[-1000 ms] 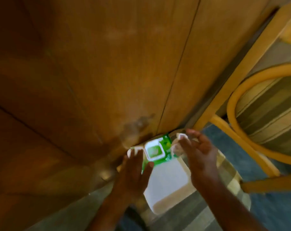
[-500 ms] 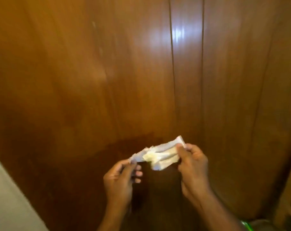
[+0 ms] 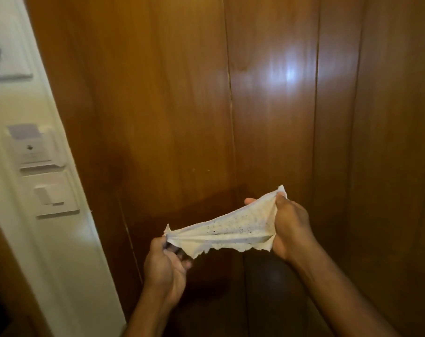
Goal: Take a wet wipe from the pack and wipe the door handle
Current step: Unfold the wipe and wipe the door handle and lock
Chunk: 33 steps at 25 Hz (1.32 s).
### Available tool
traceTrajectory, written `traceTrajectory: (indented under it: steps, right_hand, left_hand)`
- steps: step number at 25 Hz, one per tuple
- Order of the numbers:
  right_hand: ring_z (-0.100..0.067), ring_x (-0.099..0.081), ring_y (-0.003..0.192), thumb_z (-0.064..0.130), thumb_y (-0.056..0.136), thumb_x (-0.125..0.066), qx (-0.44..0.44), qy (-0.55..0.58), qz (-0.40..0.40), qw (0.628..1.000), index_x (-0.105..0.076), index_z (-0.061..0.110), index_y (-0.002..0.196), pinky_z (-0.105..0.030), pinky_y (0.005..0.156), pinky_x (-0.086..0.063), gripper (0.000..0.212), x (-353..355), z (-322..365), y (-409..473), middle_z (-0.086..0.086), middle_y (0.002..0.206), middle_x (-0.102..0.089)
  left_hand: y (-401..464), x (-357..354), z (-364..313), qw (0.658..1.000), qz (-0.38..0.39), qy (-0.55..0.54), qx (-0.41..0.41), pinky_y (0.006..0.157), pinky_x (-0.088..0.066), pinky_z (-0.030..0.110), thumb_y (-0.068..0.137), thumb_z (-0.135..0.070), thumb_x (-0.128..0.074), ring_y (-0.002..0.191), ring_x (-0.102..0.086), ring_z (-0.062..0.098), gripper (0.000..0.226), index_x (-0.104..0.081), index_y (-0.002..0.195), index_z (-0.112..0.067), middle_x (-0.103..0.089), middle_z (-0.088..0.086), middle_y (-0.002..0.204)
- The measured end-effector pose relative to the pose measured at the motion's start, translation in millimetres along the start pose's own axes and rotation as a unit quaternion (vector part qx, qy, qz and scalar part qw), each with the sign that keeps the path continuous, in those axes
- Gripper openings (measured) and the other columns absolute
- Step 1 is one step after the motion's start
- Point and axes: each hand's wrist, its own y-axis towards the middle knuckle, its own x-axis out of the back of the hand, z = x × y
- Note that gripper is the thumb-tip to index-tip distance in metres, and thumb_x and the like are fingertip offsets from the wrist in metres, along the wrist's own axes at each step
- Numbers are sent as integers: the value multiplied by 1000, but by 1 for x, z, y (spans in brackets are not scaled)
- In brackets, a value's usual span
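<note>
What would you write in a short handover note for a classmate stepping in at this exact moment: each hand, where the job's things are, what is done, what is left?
Left hand: shut on the lower left end of the wet wipe.
Right hand: shut on its upper right end.
The wipe is out of the pack and stretched open between both hands, in front of the wooden panelling.
The pack and the door handle are not in view.
Done: wipe taken and spread.
Left: find the handle and wipe it.
</note>
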Motion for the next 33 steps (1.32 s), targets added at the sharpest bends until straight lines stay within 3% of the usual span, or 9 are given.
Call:
traceTrajectory:
  steps: [4, 10, 12, 15, 19, 22, 28, 31, 33]
  right_hand:
    - [-44, -73, 82, 41, 103, -35, -97, -10, 38, 994, -55, 12, 109, -60, 63, -57, 36, -5, -3, 20, -23, 97, -75]
    - [-48, -69, 97, 45, 102, -31, -344, -28, 145, 927, -53, 2, 126, -60, 75, -58, 53, -15, -68, 39, -33, 116, -66]
    - [-49, -68, 100, 46, 100, -36, -418, 14, 236, 877, -54, -7, 125, -56, 66, -61, 61, -23, -101, 33, -37, 120, -62]
    - [-41, -69, 102, 43, 100, -40, -421, 99, 300, 850, -53, -4, 130, -48, 68, -63, 57, -62, -147, 12, -34, 130, -58]
    - [-32, -73, 95, 39, 100, -40, -383, 121, 359, 842, -62, 5, 126, -49, 83, -58, 48, -125, -219, -31, -22, 121, -68]
    - [-34, -70, 99, 20, 99, -45, -382, 93, 422, 817, -66, -1, 118, -46, 86, -58, 35, -166, -273, -66, -25, 114, -70]
    - [-25, -75, 86, 6, 91, -57, -217, -166, 482, 833, -75, 14, 97, -31, 64, -60, 21, -246, -374, -127, -3, 89, -78]
    - [-17, -72, 59, 18, 84, -74, -120, -207, 329, 914, -72, 21, 83, -20, 44, -53, 4, -271, -400, -133, 5, 66, -74]
    - [-14, -68, 68, 22, 82, -77, 9, -236, 226, 945, -70, 21, 81, -14, 51, -50, 6, -281, -413, -135, 6, 75, -72]
  left_hand:
    - [5, 27, 0, 994, -41, 103, -9, 30, -25, 18, 103, -28, -44, 34, -33, 6, 32, -58, 108, 0, -42, -1, 52]
    - [-9, 99, -24, 903, -183, 378, -91, 43, -39, 26, 100, -43, -46, 45, -49, 10, 43, -61, 76, -11, -54, -1, 53]
    - [-21, 125, -41, 802, -247, 529, -121, 54, -48, 35, 100, -46, -45, 57, -57, 14, 43, -57, 71, -16, -59, 1, 63]
    - [-55, 173, -73, 575, -268, 762, -129, 61, -56, 37, 99, -49, -43, 62, -59, 16, 38, -57, 79, -21, -61, -2, 70]
    - [-111, 219, -136, 297, -274, 883, -237, 45, -39, 30, 98, -36, -42, 56, -54, 27, 33, -55, 77, -14, -60, 10, 68]
    - [-150, 252, -194, 99, -262, 913, -298, 72, -47, 47, 98, -25, -47, 95, -62, 41, 27, -60, 95, -1, -65, 27, 100]
    - [-186, 285, -238, -47, -183, 957, -220, 105, -31, 60, 100, -16, -40, 131, -41, 47, 37, -53, 130, 1, -49, 32, 141]
    - [-182, 290, -235, -105, -192, 951, -218, 104, -32, 60, 100, -16, -34, 131, -40, 45, 38, -54, 129, 0, -48, 29, 141]
    - [-180, 295, -234, -132, -197, 947, -218, 103, -32, 60, 99, -18, -36, 132, -41, 44, 38, -55, 129, -2, -50, 27, 142]
